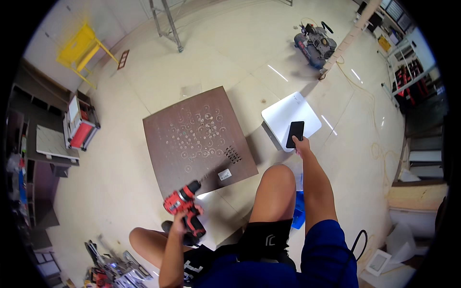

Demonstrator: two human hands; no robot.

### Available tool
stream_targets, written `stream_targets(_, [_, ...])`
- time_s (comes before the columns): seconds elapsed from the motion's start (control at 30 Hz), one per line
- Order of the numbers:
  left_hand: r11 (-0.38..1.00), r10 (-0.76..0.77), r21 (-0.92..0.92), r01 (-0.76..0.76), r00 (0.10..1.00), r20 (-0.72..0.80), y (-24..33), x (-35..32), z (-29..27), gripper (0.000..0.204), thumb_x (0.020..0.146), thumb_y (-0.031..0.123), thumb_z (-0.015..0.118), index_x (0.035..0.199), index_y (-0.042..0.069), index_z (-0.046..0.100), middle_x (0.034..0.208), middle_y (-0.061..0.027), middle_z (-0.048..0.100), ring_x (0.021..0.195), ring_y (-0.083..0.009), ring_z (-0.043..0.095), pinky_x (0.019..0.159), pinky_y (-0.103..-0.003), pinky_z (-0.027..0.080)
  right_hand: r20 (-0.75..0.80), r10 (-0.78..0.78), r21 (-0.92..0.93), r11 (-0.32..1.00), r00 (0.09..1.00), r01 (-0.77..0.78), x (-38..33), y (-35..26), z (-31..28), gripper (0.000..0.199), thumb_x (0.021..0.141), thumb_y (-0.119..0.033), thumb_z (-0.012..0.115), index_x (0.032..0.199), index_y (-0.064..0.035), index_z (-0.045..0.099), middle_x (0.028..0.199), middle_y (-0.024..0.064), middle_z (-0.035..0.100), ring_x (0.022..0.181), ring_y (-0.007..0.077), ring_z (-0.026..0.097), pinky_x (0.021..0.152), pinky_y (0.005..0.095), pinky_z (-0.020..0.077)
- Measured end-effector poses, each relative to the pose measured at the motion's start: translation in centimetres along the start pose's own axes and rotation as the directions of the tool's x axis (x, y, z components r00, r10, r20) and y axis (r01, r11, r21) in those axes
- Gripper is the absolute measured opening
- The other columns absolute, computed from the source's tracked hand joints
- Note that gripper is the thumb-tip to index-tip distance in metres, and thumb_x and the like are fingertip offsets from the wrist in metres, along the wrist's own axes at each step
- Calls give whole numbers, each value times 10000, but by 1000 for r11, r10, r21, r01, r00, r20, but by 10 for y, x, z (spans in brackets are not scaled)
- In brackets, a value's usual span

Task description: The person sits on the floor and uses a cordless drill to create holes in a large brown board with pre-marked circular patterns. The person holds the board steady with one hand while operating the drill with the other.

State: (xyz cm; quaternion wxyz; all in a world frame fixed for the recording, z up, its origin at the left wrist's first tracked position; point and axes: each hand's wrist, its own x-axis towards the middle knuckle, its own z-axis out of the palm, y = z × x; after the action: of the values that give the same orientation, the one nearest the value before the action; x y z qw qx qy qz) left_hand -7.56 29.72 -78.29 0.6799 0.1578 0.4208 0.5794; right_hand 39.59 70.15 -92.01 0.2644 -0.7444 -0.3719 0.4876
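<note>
My left hand (pixel 180 222) is wrapped round the grip of a red and black cordless drill (pixel 178 200), whose bit points up and to the right toward the near edge of a brown board. That brown board (pixel 163 149) is dotted with many drilled holes and rings, with a cluster of dark small pieces and a white label near its right front. In my right hand (pixel 301 145) is a black smartphone (pixel 295 133), held over the near edge of a white square stool (pixel 283 111). The phone's screen is dark.
A grey and red air compressor (pixel 314 45) stands at the far right beside a wooden post (pixel 350 38). A yellow chair (pixel 79 48) and a metal ladder (pixel 168 24) are at the back. Tools (pixel 117 269) lie at lower left; a blue object (pixel 298 211) sits by my right knee.
</note>
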Motion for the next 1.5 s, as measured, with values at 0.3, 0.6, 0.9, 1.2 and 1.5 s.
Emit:
stream_targets(0.3, [965,-150,-240,103,971,-188,-39,-63,25,646,909,326,726,1441,71,461,1123,-155,680,891,-275,722,754,-390,636,-96,-84,88,992,992,92,38,52,-33,691,923,-420,776,1329,102,574,1105,174,710,910,254,700,714,372,564])
stream_targets(0.6, [996,39,-68,-49,990,-134,-12,-64,31,623,893,291,734,1408,42,487,1118,-153,692,872,-258,724,683,-330,628,712,-28,-52,994,701,92,-229,-26,-88,226,945,-88,666,1164,-42,637,882,64,723,708,140,681,646,289,557])
stream_targets(0.9, [997,70,23,-71,997,17,-16,-41,71,606,912,303,686,1418,26,501,1094,-136,689,808,-251,692,745,-356,584,977,-196,94,761,88,642,-470,-29,-127,764,856,-404,859,1442,-32,539,1454,208,551,1365,370,528,1103,438,479])
stream_targets(1.2, [987,103,115,-114,990,95,-2,-74,103,614,855,293,723,1365,2,543,1074,-172,721,826,-252,731,744,-351,609,979,-108,-23,781,172,624,-516,4,-116,910,860,-520,816,1512,13,472,1553,252,457,1450,405,431,1192,449,377])
stream_targets(1.5, [996,74,41,-79,993,94,-33,-113,57,569,860,245,731,1337,-5,545,1113,-181,708,853,-269,723,781,-385,610,990,-94,-4,724,104,689,-526,-1,-101,838,749,-356,914,1434,-41,547,1445,188,574,1355,376,511,1131,437,432])
